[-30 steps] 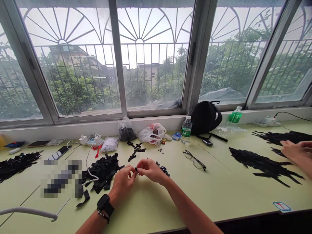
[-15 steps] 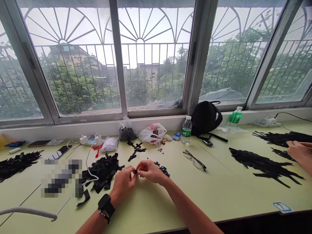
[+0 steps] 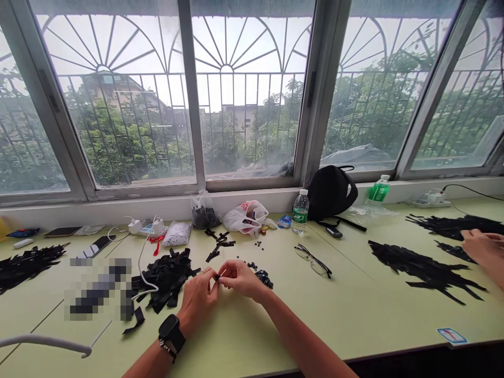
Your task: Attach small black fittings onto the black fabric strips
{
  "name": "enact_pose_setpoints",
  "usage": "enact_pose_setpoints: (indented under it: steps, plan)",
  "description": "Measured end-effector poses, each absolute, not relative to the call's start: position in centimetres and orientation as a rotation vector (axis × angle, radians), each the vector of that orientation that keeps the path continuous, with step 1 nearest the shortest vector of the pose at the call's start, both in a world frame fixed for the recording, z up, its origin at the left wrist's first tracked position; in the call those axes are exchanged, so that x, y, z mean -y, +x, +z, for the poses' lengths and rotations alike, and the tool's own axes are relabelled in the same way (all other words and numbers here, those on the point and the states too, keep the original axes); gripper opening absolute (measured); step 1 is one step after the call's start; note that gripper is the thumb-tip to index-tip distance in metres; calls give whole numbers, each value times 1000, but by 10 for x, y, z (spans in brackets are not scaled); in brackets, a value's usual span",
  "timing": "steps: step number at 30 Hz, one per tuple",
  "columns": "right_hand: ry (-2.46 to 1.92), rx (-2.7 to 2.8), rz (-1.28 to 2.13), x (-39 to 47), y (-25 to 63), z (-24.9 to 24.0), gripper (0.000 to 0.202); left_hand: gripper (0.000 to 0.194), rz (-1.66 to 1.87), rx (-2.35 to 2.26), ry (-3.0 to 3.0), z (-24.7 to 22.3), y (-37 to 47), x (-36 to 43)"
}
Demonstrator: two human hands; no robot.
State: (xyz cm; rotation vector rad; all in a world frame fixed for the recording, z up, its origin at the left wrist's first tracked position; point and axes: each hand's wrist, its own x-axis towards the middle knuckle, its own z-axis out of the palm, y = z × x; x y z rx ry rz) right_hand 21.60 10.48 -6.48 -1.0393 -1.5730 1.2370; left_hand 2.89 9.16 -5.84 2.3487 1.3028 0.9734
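My left hand (image 3: 200, 291) and my right hand (image 3: 241, 279) meet over the table, fingertips together. Both are closed in a pinch on a small black strip (image 3: 217, 277), which looks like fabric; most of it is hidden by the fingers. A heap of black strips (image 3: 165, 278) lies just left of my left hand. Right behind my right hand is a small pile of shiny dark pieces (image 3: 263, 278), too small to name for sure. A few joined black strips (image 3: 218, 244) rest beyond my fingertips.
Eyeglasses (image 3: 314, 260) lie right of the dark pieces. A water bottle (image 3: 300, 211) and a black bag (image 3: 329, 192) stand by the window. A white cable (image 3: 140, 257) crosses the strip heap. At right, another person's hand (image 3: 482, 247) works near more black strips (image 3: 425, 270).
My fingers have shifted slightly around the small black strip, and a pale sliver at my right fingertips no longer shows. The whole view has moved a little.
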Motion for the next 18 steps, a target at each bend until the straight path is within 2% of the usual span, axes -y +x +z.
enact_pose_setpoints:
  steps: [13, 18]
  plan:
    - [-997, 1534, 1261, -107, 214, -68, 38, 12, 1026, -1303, 2351, -58, 30, -89]
    - [-977, 1545, 1269, -106, 221, -59, 38, 22, 1008, -1232, 2302, -57, 32, -94]
